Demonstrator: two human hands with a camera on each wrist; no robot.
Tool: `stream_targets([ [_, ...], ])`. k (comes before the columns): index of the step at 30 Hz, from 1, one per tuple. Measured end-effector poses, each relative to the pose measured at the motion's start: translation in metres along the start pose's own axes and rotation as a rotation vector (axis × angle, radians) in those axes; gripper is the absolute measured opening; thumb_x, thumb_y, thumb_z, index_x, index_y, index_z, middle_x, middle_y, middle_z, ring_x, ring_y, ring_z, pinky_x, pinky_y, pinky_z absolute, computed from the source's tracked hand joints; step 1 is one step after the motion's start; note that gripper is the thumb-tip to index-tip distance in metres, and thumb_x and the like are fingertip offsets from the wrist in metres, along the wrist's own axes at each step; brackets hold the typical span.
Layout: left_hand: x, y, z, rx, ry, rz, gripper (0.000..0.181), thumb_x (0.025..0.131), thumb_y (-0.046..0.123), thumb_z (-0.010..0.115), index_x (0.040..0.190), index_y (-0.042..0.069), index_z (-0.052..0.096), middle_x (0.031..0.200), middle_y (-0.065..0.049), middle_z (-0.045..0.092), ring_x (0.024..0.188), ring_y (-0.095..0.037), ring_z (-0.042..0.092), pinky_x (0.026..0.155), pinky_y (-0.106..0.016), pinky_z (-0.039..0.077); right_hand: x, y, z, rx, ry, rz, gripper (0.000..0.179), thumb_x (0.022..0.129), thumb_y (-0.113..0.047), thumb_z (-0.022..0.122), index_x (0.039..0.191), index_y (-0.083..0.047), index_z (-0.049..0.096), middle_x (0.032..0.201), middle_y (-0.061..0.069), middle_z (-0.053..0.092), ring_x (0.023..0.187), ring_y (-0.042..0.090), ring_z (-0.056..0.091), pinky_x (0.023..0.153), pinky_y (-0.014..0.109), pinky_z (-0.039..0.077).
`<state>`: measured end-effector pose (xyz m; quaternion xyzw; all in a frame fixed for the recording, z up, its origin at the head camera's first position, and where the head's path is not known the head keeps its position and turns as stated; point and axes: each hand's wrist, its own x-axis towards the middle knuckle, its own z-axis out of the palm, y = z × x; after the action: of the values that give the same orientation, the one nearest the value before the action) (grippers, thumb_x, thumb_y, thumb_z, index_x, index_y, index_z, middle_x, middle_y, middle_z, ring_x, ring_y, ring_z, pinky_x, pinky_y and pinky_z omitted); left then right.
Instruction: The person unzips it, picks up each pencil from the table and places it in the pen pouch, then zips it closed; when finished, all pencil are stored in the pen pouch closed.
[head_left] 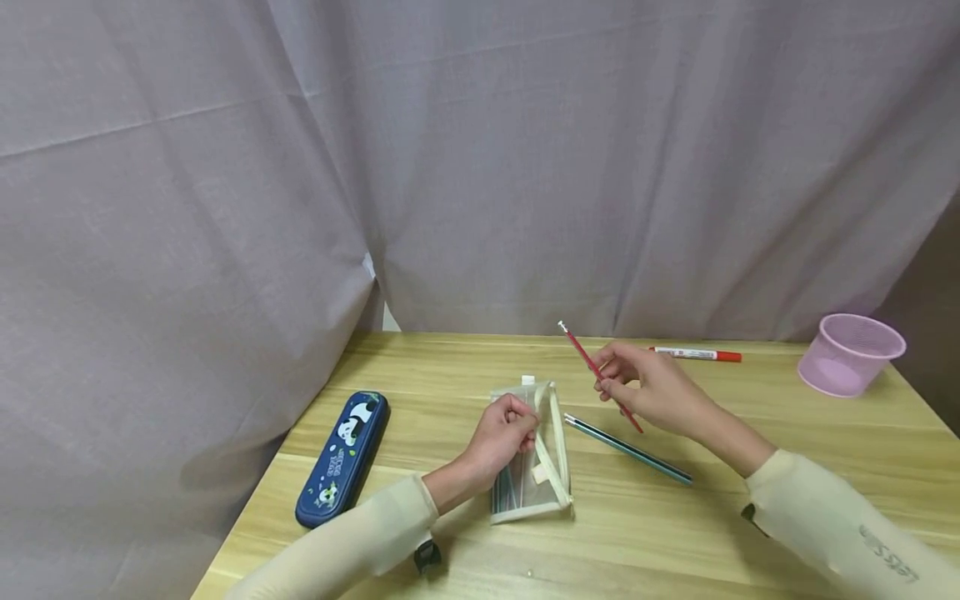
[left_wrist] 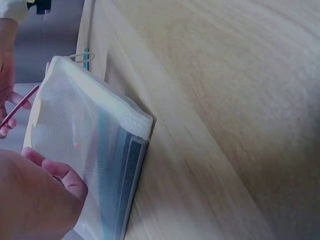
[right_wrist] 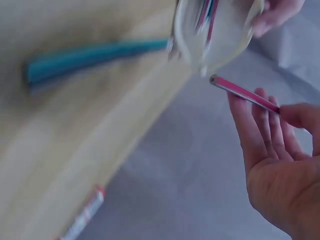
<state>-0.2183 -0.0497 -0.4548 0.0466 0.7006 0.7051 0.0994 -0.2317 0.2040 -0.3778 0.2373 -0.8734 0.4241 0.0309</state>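
Sleeves: pale sleeves (head_left: 352, 529) are worn on both forearms.
Panda case: a dark blue case (head_left: 337, 467) is laid at the left on the wooden table (head_left: 427, 400).
Mesh pouch: the pouch (head_left: 532, 500) is set at the middle, its mouth parted; red and dark pencils (right_wrist: 204, 17) are held inside.
Left hand: the pouch's rim is pinched by the left hand (head_left: 491, 442), thumb against fingers.
Teal pencils: dark teal pencils (head_left: 630, 451) are laid just right of the pouch.
Right hand: the red pencil (head_left: 579, 348) is gripped between thumb and fingers of the right hand (head_left: 652, 390), tilted, apart from the pouch.
Pink basket: a mesh basket (head_left: 840, 367) is placed at the far right.
Marker: a red-capped marker (head_left: 697, 354) is seen beyond the right hand.
Curtain: grey cloth (head_left: 487, 183) is hung behind.
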Motion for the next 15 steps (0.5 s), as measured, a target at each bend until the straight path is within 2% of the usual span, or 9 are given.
stream_targets([
  [5, 0.0, -0.001, -0.005, -0.002, 0.012, -0.001, 0.01, 0.098, 0.004, 0.065, 0.097, 0.009, 0.057, 0.075, 0.0, 0.06, 0.064, -0.009, 0.056, 0.061, -0.018, 0.05, -0.005, -0.005, 0.029, 0.381, 0.016, 0.087, 0.021, 0.101, 0.002, 0.059, 0.12, 0.007, 0.052, 0.101, 0.015, 0.073, 0.091, 0.022, 0.077, 0.068, 0.041, 0.067],
  [7, -0.001, -0.001, -0.007, 0.0, 0.018, 0.002, 0.009, 0.098, 0.004, 0.065, 0.097, 0.009, 0.057, 0.075, 0.0, 0.06, 0.064, -0.009, 0.056, 0.061, -0.018, 0.05, -0.007, -0.005, 0.04, 0.48, 0.025, 0.124, 0.024, 0.102, 0.001, 0.059, 0.121, 0.008, 0.047, 0.104, 0.018, 0.074, 0.093, 0.02, 0.078, 0.071, 0.045, 0.067],
  [11, 0.0, -0.001, -0.008, -0.006, 0.017, 0.003, 0.008, 0.098, 0.004, 0.065, 0.097, 0.008, 0.058, 0.075, 0.0, 0.06, 0.063, -0.008, 0.056, 0.061, -0.018, 0.051, -0.01, -0.004, 0.056, 0.586, 0.036, 0.203, 0.027, 0.103, -0.004, 0.06, 0.122, 0.005, 0.043, 0.11, 0.021, 0.075, 0.095, 0.018, 0.079, 0.072, 0.049, 0.067],
  [15, 0.0, -0.001, -0.009, -0.013, 0.022, 0.005, 0.009, 0.097, 0.003, 0.065, 0.097, 0.008, 0.057, 0.074, 0.0, 0.06, 0.064, -0.008, 0.056, 0.061, -0.018, 0.052, -0.014, -0.003, 0.071, 0.648, 0.023, 0.239, 0.037, 0.104, -0.005, 0.061, 0.132, 0.0, 0.038, 0.116, 0.025, 0.072, 0.096, 0.019, 0.078, 0.073, 0.051, 0.067],
])
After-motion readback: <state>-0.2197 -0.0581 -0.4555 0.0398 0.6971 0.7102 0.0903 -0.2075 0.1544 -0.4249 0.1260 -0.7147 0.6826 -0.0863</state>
